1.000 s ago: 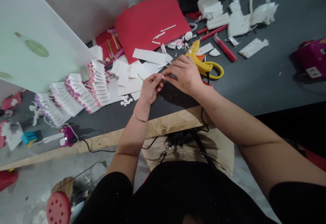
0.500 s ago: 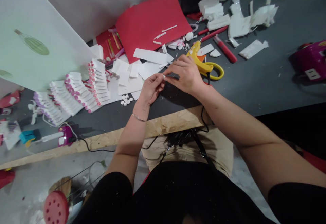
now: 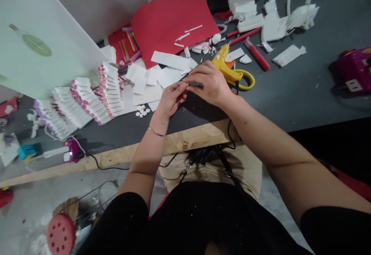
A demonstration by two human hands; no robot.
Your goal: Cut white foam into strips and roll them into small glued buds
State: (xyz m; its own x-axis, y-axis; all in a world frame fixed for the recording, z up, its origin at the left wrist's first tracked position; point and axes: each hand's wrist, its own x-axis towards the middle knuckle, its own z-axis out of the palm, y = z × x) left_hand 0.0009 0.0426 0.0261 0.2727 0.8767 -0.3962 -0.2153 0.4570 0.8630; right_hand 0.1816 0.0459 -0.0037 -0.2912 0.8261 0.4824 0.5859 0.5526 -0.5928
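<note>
My left hand (image 3: 175, 97) and my right hand (image 3: 208, 83) meet fingertip to fingertip above the dark table. Both are closed in a pinch around a small white piece (image 3: 188, 85), mostly hidden by the fingers. Left of my left hand lies a little cluster of small white balls (image 3: 142, 111). White paper strips (image 3: 169, 60) and cut sheets lie just beyond the hands. A yellow glue gun (image 3: 224, 66) rests right behind my right hand, beside a yellow ring-shaped handle (image 3: 246, 79).
Rows of folded white pieces with pink and purple ends (image 3: 108, 90) fill the left side. A red sheet (image 3: 174, 19) lies at the back. White scraps (image 3: 272, 24) and a red marker (image 3: 257, 55) are right; a purple power strip (image 3: 355, 71) sits far right.
The fingertips have closed further over the small white piece, so less of it shows. Both hands stay nearly in place; the view has shifted slightly.
</note>
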